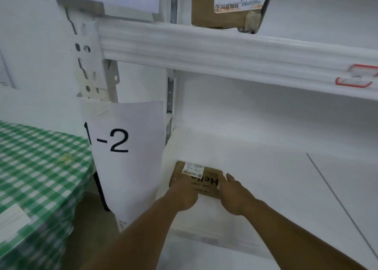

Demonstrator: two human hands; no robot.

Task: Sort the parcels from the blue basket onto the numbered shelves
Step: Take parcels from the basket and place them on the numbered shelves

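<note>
Where the paper sign (pixel 122 147) reads "1-2", a brown parcel (pixel 196 173) marked "1-2" lies on the shelf (pixel 255 167), left hand (pixel 184 192) and right hand (pixel 232 196) clasping its near corners.

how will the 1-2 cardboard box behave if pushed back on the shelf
Probably slides without tipping: the cardboard box lies flat on the smooth shelf. Likely stiff: its edges look square between the left hand and right hand.

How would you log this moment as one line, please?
parcel marked 1-2 | on lower shelf beside 1-2 sign | left hand holds it | right hand holds it
</note>
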